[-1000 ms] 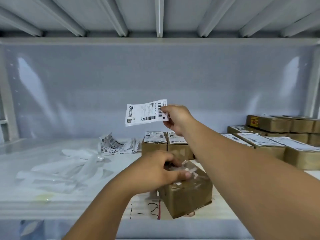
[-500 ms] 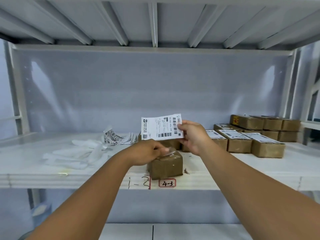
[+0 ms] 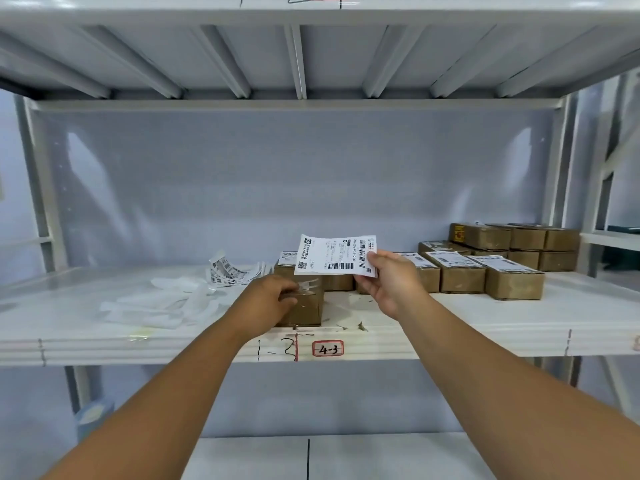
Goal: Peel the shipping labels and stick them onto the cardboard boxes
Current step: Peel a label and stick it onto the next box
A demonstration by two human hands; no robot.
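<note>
My right grip [image 3: 391,285] is closed in a pinch on the shipping label [image 3: 332,254], thumb on the printed face and fingers behind, taking only its right-hand end. I hold it by that narrow margin, I think, so the sticky back stays off my skin and most of the sheet hangs free to lay down. It hangs in the air just above and behind the cardboard box [image 3: 310,306], print facing me, not touching the box.

My left grip [image 3: 273,299] is curled over the box's top left side and holds it. That keeps the box from sliding when the label is pressed on. The box stands at the front edge of the shelf [image 3: 485,327], about midway along, above the marker tag [image 3: 327,348].

The labelled boxes [image 3: 512,278] are lined up toward the shelf's right end, out of the working spot. Toward the left end lie the backing strips [image 3: 162,303], and behind them a loose heap of labels [image 3: 228,268].
</note>
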